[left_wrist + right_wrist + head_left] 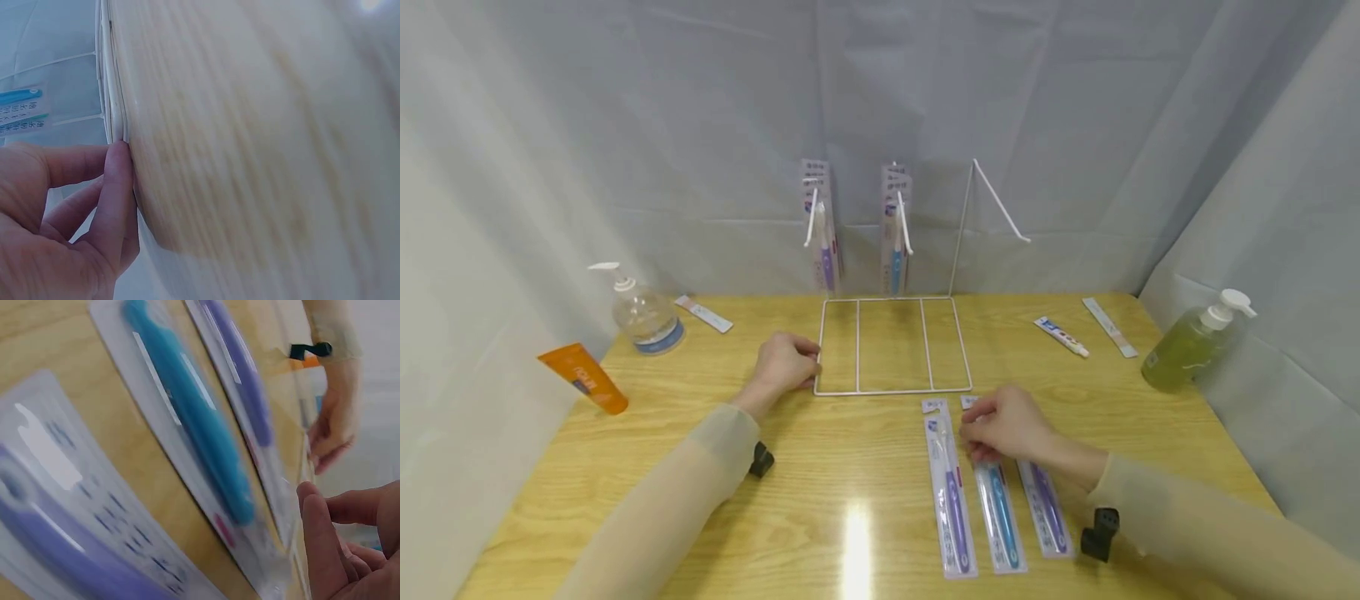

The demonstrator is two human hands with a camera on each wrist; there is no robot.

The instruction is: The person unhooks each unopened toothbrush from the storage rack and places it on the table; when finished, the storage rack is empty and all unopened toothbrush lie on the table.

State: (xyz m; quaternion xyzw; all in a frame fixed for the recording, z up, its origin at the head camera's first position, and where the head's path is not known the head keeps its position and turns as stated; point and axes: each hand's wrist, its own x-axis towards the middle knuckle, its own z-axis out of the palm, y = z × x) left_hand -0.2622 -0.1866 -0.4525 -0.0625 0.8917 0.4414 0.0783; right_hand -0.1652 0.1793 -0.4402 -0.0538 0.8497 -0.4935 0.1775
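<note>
My left hand [786, 362] pinches the left side wire of a white wire display rack [891, 392] at the table; the left wrist view shows the thumb and fingertips on the wire. Packaged purple toothbrushes [826, 262] hang on the rack's left hook, packaged blue toothbrushes [896, 267] on its middle hook; the right hook is bare. My right hand [1009, 423] hovers over the upper part of a packaged blue toothbrush [1002, 517], fingers loosely bent. Packaged purple toothbrushes lie on either side, one left [953, 517] and one right [1047, 512], the latter partly behind the wrist.
An orange tube [583, 379], a clear pump bottle [647, 317] and a slim packet [703, 313] are on the left. To the right are a small toothpaste tube [1060, 336], another slim packet [1109, 327] and a green pump bottle [1183, 346]. A grey curtain [700, 125] hangs behind.
</note>
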